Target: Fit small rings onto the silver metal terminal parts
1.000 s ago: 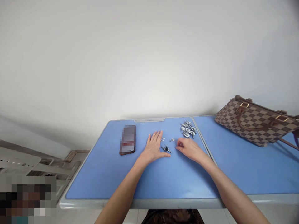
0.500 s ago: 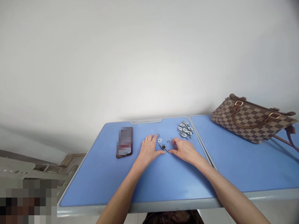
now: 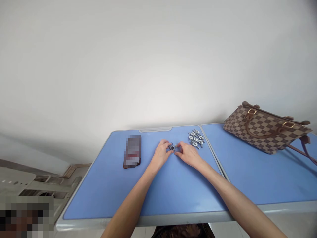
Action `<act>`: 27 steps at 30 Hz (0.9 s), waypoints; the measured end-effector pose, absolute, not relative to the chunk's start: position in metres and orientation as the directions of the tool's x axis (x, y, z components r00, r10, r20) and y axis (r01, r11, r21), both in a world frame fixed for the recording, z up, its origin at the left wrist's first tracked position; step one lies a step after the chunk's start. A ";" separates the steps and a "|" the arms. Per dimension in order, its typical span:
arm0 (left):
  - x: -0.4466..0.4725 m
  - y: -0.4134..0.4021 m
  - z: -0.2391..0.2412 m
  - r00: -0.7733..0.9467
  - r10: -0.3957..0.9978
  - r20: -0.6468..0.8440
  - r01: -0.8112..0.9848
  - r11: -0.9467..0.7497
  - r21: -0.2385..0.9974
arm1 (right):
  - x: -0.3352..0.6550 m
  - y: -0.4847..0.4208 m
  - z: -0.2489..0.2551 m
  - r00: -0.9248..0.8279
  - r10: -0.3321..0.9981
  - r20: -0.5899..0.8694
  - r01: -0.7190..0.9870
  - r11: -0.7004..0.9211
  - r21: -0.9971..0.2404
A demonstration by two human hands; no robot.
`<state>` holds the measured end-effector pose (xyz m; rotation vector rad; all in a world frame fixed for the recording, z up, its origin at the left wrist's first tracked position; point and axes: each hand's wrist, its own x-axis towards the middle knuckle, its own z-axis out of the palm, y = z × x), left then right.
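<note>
A small metal part with a dark round centre (image 3: pixel 172 148) is between my two hands over the blue table (image 3: pixel 173 188). My left hand (image 3: pixel 161 154) pinches it from the left with thumb and fingers. From the right, my right hand (image 3: pixel 189 154) has its thumb at the part's lower right end. Close to the right fingertips shows a tiny shiny metal piece (image 3: pixel 176 145); whether the fingers grip it is too small to tell. The thin plate and black ring are hard to make out among the fingers. Several similar metal parts (image 3: pixel 195 138) lie grouped beyond my right hand.
A phone (image 3: pixel 132 150), partly blurred out, lies on the left of the table. A checkered handbag (image 3: pixel 264 129) stands at the right on the adjoining tabletop. A seam (image 3: pixel 215 155) runs between the two tops. The white wall (image 3: pixel 153 66) rises behind.
Both hands have moved closer together and slightly away from me. The dark-centred metal part has shifted up with them and is now held between the fingers. The phone has stayed put.
</note>
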<state>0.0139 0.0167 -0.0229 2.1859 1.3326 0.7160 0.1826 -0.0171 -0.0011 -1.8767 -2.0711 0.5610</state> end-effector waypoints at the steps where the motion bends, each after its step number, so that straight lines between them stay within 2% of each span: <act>1: 0.014 0.016 -0.022 0.388 0.904 0.179 0.647 -0.405 0.646 | 0.183 -0.017 0.000 -0.105 0.993 -0.050 0.878 0.069 -0.474; 4: 0.014 0.015 -0.020 0.384 0.911 0.149 0.644 -0.380 0.664 | 0.184 -0.018 0.002 -0.102 0.993 -0.062 0.871 0.059 -0.488; 10: 0.015 0.013 -0.017 0.478 0.868 0.132 0.673 -0.459 0.580 | 0.185 -0.018 0.003 -0.189 0.981 -0.054 0.870 0.142 -0.472; 15: 0.012 0.004 -0.012 0.497 0.864 0.079 0.688 -0.448 0.572 | 0.192 -0.023 0.011 -0.215 0.975 -0.063 0.848 0.154 -0.508; 17: 0.009 0.000 -0.010 0.486 0.873 0.049 0.703 -0.424 0.571 | 0.204 -0.026 0.018 -0.188 0.981 -0.049 0.828 0.132 -0.546; 19: 0.006 -0.003 -0.008 0.456 0.889 0.049 0.718 -0.400 0.569 | 0.220 -0.028 0.024 -0.084 0.996 -0.018 0.831 0.060 -0.553; 22: 0.001 -0.006 -0.005 0.384 0.916 0.118 0.721 -0.377 0.581 | 0.242 -0.027 0.027 0.150 0.988 0.021 0.891 -0.126 -0.436; 24: -0.001 -0.006 -0.002 0.333 0.925 0.181 0.708 -0.372 0.600 | 0.250 -0.023 0.023 0.161 0.987 -0.003 0.918 -0.151 -0.367; 27: -0.002 -0.008 0.005 0.266 0.922 0.281 0.673 -0.386 0.631 | 0.252 -0.019 0.018 0.109 0.994 -0.012 0.937 -0.106 -0.333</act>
